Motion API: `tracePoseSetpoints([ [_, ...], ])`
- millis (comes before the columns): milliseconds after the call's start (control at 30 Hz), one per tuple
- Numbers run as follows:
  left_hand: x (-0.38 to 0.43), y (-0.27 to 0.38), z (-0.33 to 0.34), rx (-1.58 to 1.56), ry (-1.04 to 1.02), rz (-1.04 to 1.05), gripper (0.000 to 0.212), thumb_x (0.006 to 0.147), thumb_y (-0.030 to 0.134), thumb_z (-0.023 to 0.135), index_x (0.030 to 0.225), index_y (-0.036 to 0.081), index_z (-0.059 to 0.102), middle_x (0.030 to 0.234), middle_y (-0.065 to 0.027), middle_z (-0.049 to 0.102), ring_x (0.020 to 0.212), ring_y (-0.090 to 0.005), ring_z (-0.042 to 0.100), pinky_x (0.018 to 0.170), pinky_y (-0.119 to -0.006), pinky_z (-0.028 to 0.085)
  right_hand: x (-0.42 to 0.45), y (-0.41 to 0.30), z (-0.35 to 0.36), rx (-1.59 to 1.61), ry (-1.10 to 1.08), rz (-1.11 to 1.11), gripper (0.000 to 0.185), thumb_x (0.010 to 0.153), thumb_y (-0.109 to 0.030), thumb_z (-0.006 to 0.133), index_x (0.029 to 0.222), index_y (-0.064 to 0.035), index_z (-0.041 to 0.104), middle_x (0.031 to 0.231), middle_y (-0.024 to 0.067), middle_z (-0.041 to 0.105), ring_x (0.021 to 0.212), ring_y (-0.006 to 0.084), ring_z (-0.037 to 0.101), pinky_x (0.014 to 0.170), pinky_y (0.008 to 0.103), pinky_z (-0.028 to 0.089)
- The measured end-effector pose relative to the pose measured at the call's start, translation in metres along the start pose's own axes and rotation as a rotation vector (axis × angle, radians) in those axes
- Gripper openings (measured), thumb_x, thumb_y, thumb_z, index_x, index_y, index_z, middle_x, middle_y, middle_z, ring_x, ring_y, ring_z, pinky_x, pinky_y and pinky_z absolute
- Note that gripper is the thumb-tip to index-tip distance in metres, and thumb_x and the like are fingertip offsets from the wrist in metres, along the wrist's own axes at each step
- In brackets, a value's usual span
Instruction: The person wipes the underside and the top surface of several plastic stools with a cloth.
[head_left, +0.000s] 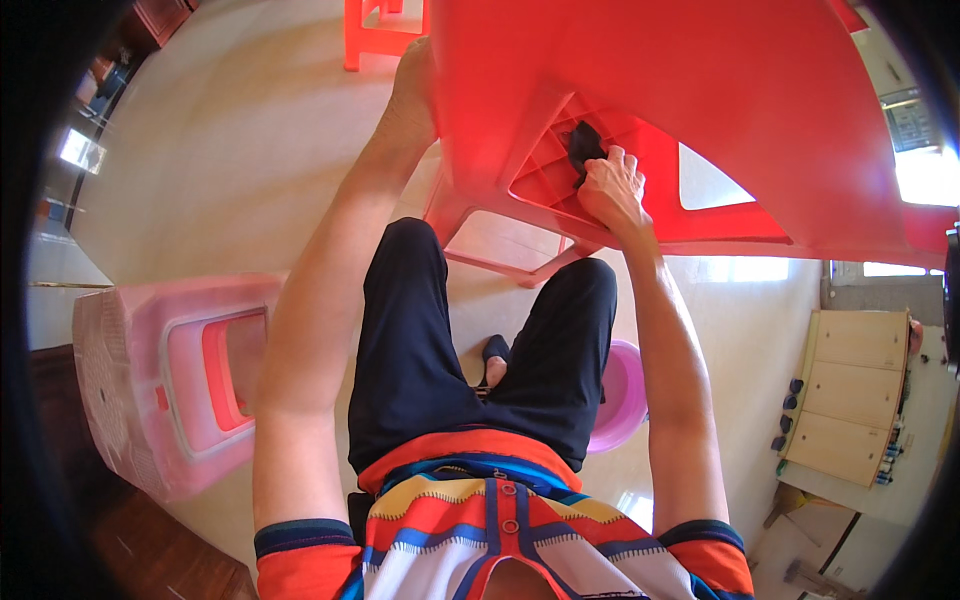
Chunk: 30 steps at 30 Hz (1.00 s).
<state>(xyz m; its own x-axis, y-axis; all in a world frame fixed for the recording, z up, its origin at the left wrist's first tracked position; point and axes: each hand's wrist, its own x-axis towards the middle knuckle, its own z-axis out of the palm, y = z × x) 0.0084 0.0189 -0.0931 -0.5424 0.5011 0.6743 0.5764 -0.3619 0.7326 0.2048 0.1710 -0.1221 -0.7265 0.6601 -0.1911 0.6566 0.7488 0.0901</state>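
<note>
A large red plastic stool (637, 52) is tipped over in front of me, its ribbed underside showing through an opening between the legs. My left hand (415, 94) grips the stool's left edge, and its fingers are mostly hidden behind the plastic. Through the opening reaches my right hand (615, 187), bunched around a black cloth (585, 146) that lies against the ribs.
Left of my legs stands a stack of pinkish-red stools (135, 390), seemingly wrapped in clear plastic. Another red stool (386, 46) is at the top. A purple basin (626, 397) sits by my right leg. A pale cabinet (851, 397) with shoes beside it is far right.
</note>
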Motion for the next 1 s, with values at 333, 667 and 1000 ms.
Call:
tracePoseSetpoints([
  [333,0.003,-0.009,-0.002,0.117,0.004,0.143,0.017,0.072,0.015,0.059,0.082,0.002,0.055,0.073,-0.0152,0.059,0.07,-0.0339,0.057,0.058,-0.039,0.047,-0.004,-0.014,0.0,-0.004,0.016,0.075,0.029,0.078,-0.015,0.049,0.099,0.0001,0.062,0.12,0.0222,0.043,0.112,0.0396,0.041,0.089,0.0527,0.037],
  [667,0.006,-0.007,0.004,0.132,0.054,0.214,0.019,0.071,0.015,0.059,0.083,0.002,0.053,0.073,-0.0155,0.059,0.067,-0.0347,0.057,0.057,-0.039,0.047,0.016,-0.013,0.008,0.143,0.494,0.183,0.028,0.077,-0.011,0.05,0.1,0.003,0.059,0.118,0.0232,0.041,0.106,0.0405,0.044,0.086,0.0494,0.041],
  [1000,-0.001,-0.009,-0.001,0.069,0.025,0.123,0.019,0.07,0.015,0.06,0.083,0.004,0.053,0.074,-0.014,0.059,0.073,-0.0349,0.057,0.065,-0.041,0.047,0.014,-0.019,-0.008,0.369,0.233,0.229,0.03,0.078,-0.01,0.048,0.106,-0.0025,0.056,0.108,0.0228,0.052,0.105,0.0409,0.048,0.083,0.0509,0.043],
])
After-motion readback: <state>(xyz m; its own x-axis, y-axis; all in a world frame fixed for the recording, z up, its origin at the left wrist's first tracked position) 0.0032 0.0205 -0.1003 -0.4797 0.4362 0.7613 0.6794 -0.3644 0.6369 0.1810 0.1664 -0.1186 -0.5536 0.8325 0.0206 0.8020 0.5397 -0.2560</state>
